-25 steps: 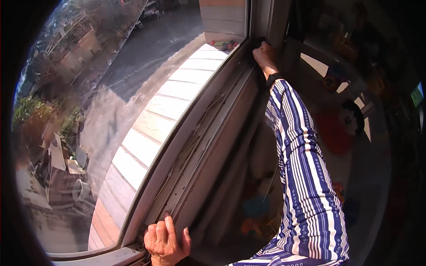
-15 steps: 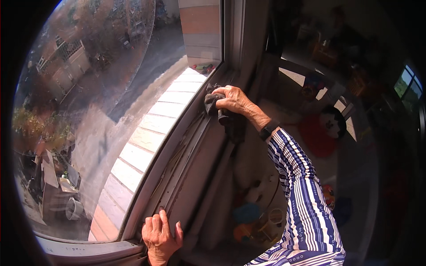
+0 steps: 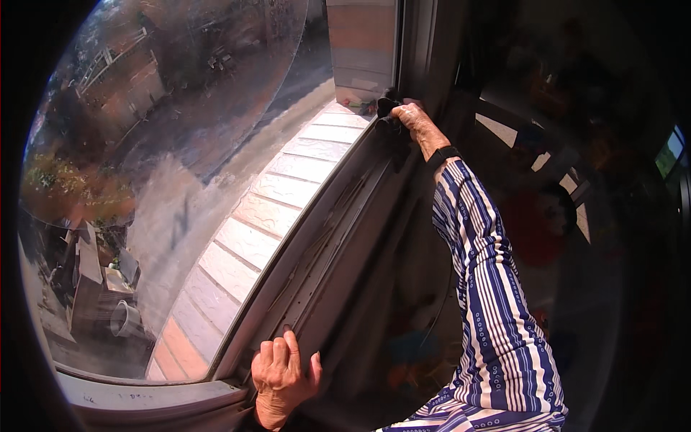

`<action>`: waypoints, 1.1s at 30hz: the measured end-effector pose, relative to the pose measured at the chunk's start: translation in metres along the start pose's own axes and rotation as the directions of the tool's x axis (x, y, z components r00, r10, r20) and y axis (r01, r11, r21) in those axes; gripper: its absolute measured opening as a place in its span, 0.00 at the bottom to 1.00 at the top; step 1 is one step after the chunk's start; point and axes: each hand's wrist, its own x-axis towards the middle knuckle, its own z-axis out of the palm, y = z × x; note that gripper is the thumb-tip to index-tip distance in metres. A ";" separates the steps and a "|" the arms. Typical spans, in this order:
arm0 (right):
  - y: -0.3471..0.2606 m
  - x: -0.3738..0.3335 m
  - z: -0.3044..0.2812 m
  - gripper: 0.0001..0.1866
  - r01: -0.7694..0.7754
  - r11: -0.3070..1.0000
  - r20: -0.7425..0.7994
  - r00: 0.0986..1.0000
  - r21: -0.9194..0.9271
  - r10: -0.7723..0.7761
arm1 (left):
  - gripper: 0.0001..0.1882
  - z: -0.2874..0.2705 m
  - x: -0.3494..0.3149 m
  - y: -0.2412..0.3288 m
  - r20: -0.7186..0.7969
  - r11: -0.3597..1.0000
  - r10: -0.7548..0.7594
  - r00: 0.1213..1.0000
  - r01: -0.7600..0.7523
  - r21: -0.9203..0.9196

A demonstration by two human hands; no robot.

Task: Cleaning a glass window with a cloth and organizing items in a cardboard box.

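Note:
My right hand (image 3: 419,124) is closed on a dark cloth (image 3: 389,114) and presses it against the far corner of the window frame, where the side post rises. A black band circles that wrist, below a blue-and-white striped sleeve. Between my hands runs the window's sill track (image 3: 317,277), with thin grooves and specks of dirt along it. My left hand (image 3: 284,376) rests at the near end of this track, index finger stretched out, thumb apart, other fingers bent; it holds nothing that I can see. The window pane (image 3: 194,194) stands left of the track.
Outside the glass, a ledge of pale and orange tiles (image 3: 248,241) curves along the window. Far below lie a paved yard, boards and a pale bucket (image 3: 125,319). In the dark room on the right, a red rounded thing (image 3: 536,229) and other dim objects show faintly.
My right hand has slid the cloth farther along the frame to the far corner, and the arm is stretched longer. My left hand stays on the track while the view has shifted.

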 end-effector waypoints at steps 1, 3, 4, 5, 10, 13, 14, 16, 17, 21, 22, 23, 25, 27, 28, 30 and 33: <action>-0.025 -0.053 0.012 0.13 0.099 0.992 -0.071 0.993 0.079 -0.094 | 0.30 0.000 -0.001 -0.001 0.001 1.000 -0.004 1.000 0.004 0.004; -0.009 -0.064 0.012 0.14 0.209 0.972 0.049 0.975 0.104 -0.215 | 0.29 0.003 0.002 0.001 -0.016 1.000 0.010 1.000 -0.010 -0.012; -0.021 -0.098 0.018 0.17 0.197 0.979 0.127 0.971 0.055 -0.203 | 0.29 0.004 0.003 0.001 -0.019 1.000 0.017 1.000 -0.017 -0.012; -0.025 -0.125 0.022 0.18 0.272 0.962 0.150 0.952 -0.016 -0.266 | 0.29 0.005 0.003 0.002 -0.041 0.999 0.027 0.999 -0.028 -0.027; -0.040 -0.244 0.067 0.25 0.317 0.944 0.458 0.829 0.090 -0.322 | 0.28 0.007 0.001 0.004 -0.102 0.999 0.032 0.994 -0.033 -0.014; -0.048 -0.238 0.059 0.22 0.000 0.903 0.455 0.863 0.430 -0.217 | 0.28 0.009 -0.004 0.003 -0.105 1.000 0.026 0.994 -0.023 0.021; -0.055 -0.224 0.048 0.20 0.046 0.855 0.334 0.909 0.517 -0.251 | 0.28 0.011 -0.005 0.004 -0.103 1.000 0.014 0.995 -0.013 0.008; -0.079 -0.173 0.020 0.17 0.253 0.751 0.037 0.938 0.610 -0.346 | 0.28 0.011 -0.005 0.006 -0.096 1.000 0.000 0.995 -0.001 -0.004; -0.102 -0.147 0.004 0.16 0.408 0.694 -0.134 0.900 0.594 -0.414 | 0.28 0.009 -0.005 0.006 -0.101 1.000 0.010 0.995 -0.009 0.009; -0.231 -0.086 -0.030 0.19 0.637 0.516 -0.334 0.756 0.573 -0.563 | 0.27 -0.006 -0.002 0.010 -0.130 0.998 0.043 0.991 -0.035 0.059; -0.251 -0.075 -0.034 0.23 0.770 0.512 -0.369 0.634 0.380 -0.680 | 0.26 -0.002 0.003 0.015 -0.123 0.998 0.026 0.992 -0.019 0.059; -0.272 -0.067 -0.025 0.24 0.834 0.457 -0.343 0.546 0.309 -0.764 | 0.25 -0.006 0.001 0.017 -0.117 0.996 -0.001 0.993 0.011 0.091; -0.267 -0.045 0.008 0.26 0.870 0.396 -0.314 0.479 0.294 -0.820 | 0.26 -0.006 0.000 0.012 -0.109 0.992 -0.004 0.994 0.017 0.126; -0.258 -0.032 0.023 0.30 0.918 0.397 -0.551 0.325 -0.012 -0.769 | 0.26 -0.003 0.000 0.013 -0.107 0.995 -0.004 0.994 0.015 0.104; -0.247 -0.003 0.005 0.33 0.882 0.464 -0.538 0.356 -0.076 -0.764 | 0.27 -0.001 0.003 0.015 -0.122 0.997 0.009 0.992 0.001 0.080; -0.201 0.001 0.015 0.32 0.749 0.660 -0.542 0.577 0.054 -0.610 | 0.27 -0.003 -0.003 0.009 -0.104 0.995 -0.014 0.994 0.023 0.092; -0.076 0.043 0.009 0.19 0.480 0.798 -0.357 0.719 -0.365 -0.596 | 0.27 -0.005 -0.002 0.010 -0.135 0.998 -0.013 0.991 0.022 0.066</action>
